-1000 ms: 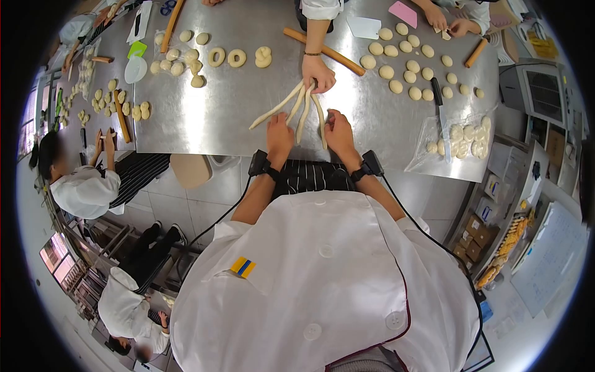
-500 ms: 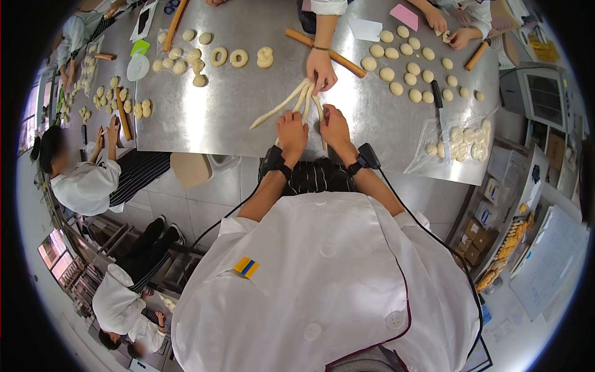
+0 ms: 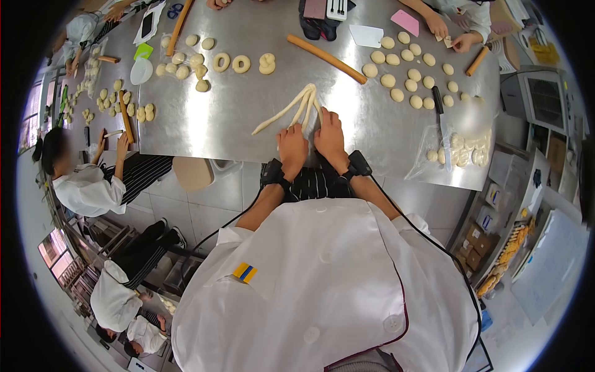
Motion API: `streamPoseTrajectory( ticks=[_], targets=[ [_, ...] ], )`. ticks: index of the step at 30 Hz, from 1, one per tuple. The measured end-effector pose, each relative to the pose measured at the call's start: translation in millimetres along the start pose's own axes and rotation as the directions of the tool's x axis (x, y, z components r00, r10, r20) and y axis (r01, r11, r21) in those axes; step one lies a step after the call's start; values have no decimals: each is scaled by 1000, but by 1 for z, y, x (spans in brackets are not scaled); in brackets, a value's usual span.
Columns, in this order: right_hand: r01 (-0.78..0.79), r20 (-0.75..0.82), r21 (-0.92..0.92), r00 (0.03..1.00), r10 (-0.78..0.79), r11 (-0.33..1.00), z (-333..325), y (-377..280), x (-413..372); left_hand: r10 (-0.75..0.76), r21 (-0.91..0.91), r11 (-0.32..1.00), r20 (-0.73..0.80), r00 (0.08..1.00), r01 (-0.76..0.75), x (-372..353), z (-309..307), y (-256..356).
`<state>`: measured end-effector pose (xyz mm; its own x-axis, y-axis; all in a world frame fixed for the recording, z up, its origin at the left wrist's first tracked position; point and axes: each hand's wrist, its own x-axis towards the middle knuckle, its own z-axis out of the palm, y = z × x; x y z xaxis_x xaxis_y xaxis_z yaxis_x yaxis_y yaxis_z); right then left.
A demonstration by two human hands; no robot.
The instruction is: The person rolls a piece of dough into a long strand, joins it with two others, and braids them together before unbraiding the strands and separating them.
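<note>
Several long dough strands [image 3: 302,102] fan toward me from one joined end on the steel table. My left hand [image 3: 292,147] is closed over the near ends of the middle strands, its fingertips partly hidden. Close beside it, my right hand [image 3: 330,135] grips the rightmost strand with bent fingers. The outer left strand lies loose on the metal, apart from both hands.
A rolling pin [image 3: 326,59] lies beyond the strands. Dough rings [image 3: 241,64] and a dough knot [image 3: 267,63] sit to the left. Several dough balls [image 3: 411,74], a knife [image 3: 440,118] and bagged dough [image 3: 462,149] are on the right. Co-workers' hands [image 3: 449,34] work at the far right.
Another person's hand has let go of the joined end and left the strands. My right hand has moved slightly left, nearer my left hand.
</note>
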<state>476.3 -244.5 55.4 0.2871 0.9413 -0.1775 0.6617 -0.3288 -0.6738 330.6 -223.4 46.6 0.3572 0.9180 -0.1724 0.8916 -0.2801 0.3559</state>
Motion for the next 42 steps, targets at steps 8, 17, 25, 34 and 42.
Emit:
streamPoseTrajectory(
  ticks=[8, 17, 25, 34, 42],
  targets=[
    [39, -29, -42, 999, -40, 998, 6, -6, 12, -160, -75, 986, -162, 974, 150, 12, -12, -1],
    [97, -85, 50, 992, -92, 994, 5, 18, 6, -47, -213, 977, -76, 996, 30, 5, 33, -59],
    [206, -35, 16, 978, -206, 978, -13, -9, -20, -113, -233, 968, -47, 992, 99, -7, 1, -44],
    [-129, 202, 18, 972, 122, 992, 49, -12, -15, -24, -184, 983, -35, 999, 18, -12, 30, -68],
    [-208, 192, 67, 962, 192, 976, 53, -17, -12, -111, -239, 966, -39, 993, 98, -19, 6, -51]
  ],
)
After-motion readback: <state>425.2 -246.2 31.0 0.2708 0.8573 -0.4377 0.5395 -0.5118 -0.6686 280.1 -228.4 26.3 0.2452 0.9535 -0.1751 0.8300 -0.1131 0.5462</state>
